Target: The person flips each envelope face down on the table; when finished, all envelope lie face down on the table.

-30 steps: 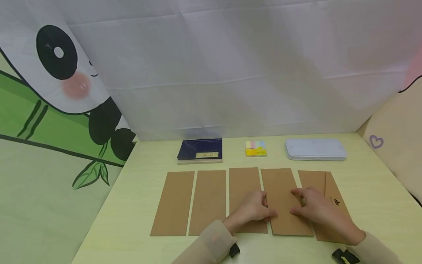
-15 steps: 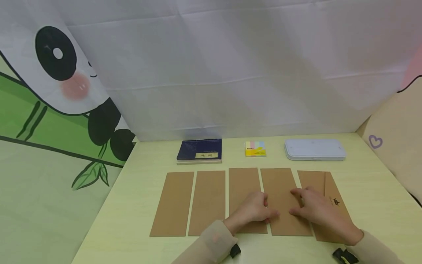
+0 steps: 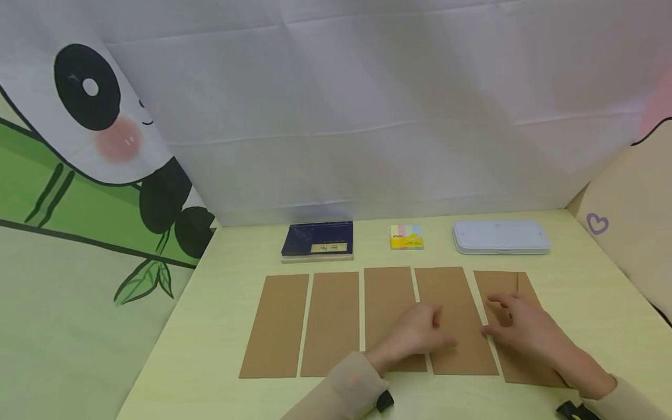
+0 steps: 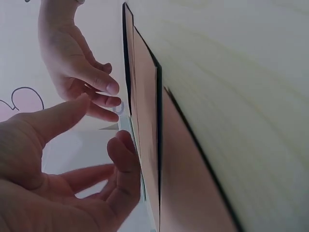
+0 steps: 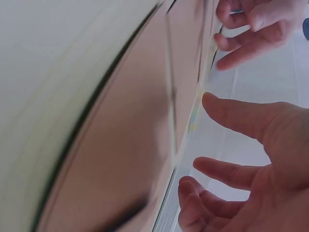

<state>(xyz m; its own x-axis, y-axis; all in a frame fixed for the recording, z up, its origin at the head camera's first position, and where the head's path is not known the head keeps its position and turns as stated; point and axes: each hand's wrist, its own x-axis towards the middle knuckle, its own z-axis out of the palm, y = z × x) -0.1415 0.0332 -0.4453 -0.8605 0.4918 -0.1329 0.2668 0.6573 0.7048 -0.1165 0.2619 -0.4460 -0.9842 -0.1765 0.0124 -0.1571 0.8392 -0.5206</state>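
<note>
Several brown kraft-paper rectangles, thin like notebooks, lie in a row on the table. My left hand (image 3: 415, 332) is over the gap between the middle rectangle (image 3: 387, 286) and the second from the right (image 3: 448, 291). Its fingers are loosely bent with nothing between them, as the left hand (image 4: 82, 169) in the left wrist view also shows. My right hand (image 3: 530, 329) hovers at the rightmost rectangle (image 3: 493, 286), thumb near its left edge. In the right wrist view the right hand (image 5: 270, 164) has its thumb and fingers apart, holding nothing. The rightmost rectangle's printed mark is hidden.
Behind the row lie a dark blue book (image 3: 320, 238), a yellow-banded sticky note pad (image 3: 406, 237) and a whitish flat case (image 3: 501, 237). Two more rectangles (image 3: 275, 326) are at the left. A white cloth (image 3: 336, 146) hangs behind the table (image 3: 178, 373).
My right hand has left the second rectangle from the right and moved right over the rightmost one. The left hand has shifted slightly right. The rectangles stay in place.
</note>
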